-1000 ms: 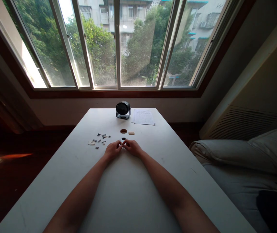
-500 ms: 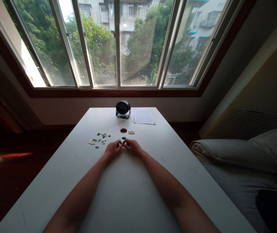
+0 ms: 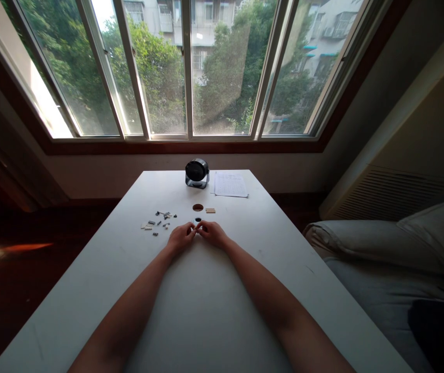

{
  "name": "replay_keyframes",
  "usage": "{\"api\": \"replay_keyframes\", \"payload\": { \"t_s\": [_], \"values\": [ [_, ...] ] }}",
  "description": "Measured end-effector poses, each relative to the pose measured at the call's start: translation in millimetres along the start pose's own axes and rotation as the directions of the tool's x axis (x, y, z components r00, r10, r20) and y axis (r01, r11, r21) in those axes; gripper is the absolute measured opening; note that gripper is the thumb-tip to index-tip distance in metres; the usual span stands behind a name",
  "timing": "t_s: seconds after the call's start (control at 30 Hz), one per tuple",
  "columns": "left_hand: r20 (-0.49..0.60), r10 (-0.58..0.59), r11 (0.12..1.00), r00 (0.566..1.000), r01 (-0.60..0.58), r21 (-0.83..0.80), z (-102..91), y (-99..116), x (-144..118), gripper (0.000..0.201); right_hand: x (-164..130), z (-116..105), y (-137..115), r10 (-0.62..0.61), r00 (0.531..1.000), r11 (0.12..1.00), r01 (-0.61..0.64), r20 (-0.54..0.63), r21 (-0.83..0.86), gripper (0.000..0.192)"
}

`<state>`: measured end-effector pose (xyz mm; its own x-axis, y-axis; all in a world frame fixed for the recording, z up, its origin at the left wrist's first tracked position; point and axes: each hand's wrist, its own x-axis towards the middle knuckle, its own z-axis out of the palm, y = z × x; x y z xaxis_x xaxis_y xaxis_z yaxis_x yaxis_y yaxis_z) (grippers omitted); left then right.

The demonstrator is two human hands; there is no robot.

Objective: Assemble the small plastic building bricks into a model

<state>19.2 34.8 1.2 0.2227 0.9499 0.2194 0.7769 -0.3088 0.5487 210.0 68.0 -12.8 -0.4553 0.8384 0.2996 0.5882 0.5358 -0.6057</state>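
Observation:
My left hand (image 3: 182, 237) and my right hand (image 3: 212, 234) meet over the white table (image 3: 202, 305), fingertips pinched close together. Whatever sits between them is too small and too hidden to make out. Just beyond the fingertips lies a small pale round piece (image 3: 194, 221) with a dark middle, partly covered by the fingers. To the left of my left hand, several small grey, black and tan pieces are scattered, among them a grey block (image 3: 151, 223) and a dark piece (image 3: 155, 234). A tan studded piece (image 3: 210, 210) rests beyond my right hand.
A brown oval (image 3: 198, 207), perhaps a hole in the tabletop, is beyond the hands. Farther back stand a black round device on a bracket (image 3: 197, 171) and a printed sheet of paper (image 3: 230, 184). A window (image 3: 222, 83) rises behind; a grey sofa (image 3: 381, 248) is at right.
Both hands stay in the same place with their fingertips together, shifting only very slightly. The whole view has tipped a little, and the scattered pieces have not moved.

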Motion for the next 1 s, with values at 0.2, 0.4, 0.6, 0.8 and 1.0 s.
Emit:
{"api": "replay_keyframes", "payload": {
  "t_s": [0.2,0.4,0.6,0.8,1.0],
  "values": [
    [-0.001,-0.010,1.000,1.000,0.010,0.012,0.1,1.1,0.4,0.022,-0.5,-0.1,-1.8,-0.011,1.000,1.000,0.011,-0.014,-0.005,0.018],
    [-0.004,-0.003,1.000,1.000,0.003,0.000,-1.6,2.8,-0.6,0.022,-0.9,-0.6,-1.2,-0.012,1.000,1.000,0.012,-0.017,-0.004,0.017],
    [0.009,-0.034,0.999,0.999,0.034,0.008,-3.2,6.0,-1.3,0.022,-0.9,-1.3,-2.3,0.004,1.000,1.000,-0.004,-0.007,-0.006,0.018],
    [0.009,-0.033,0.999,0.999,0.033,-0.004,-5.4,8.5,-2.1,0.021,-1.1,-1.8,-4.3,0.009,1.000,1.000,-0.009,-0.010,-0.005,0.017],
    [0.012,-0.049,0.999,0.999,0.049,-0.003,-5.7,9.8,-2.0,0.023,-1.4,-3.1,-4.9,0.015,1.000,1.000,-0.015,-0.004,-0.007,0.017]
  ]
}}
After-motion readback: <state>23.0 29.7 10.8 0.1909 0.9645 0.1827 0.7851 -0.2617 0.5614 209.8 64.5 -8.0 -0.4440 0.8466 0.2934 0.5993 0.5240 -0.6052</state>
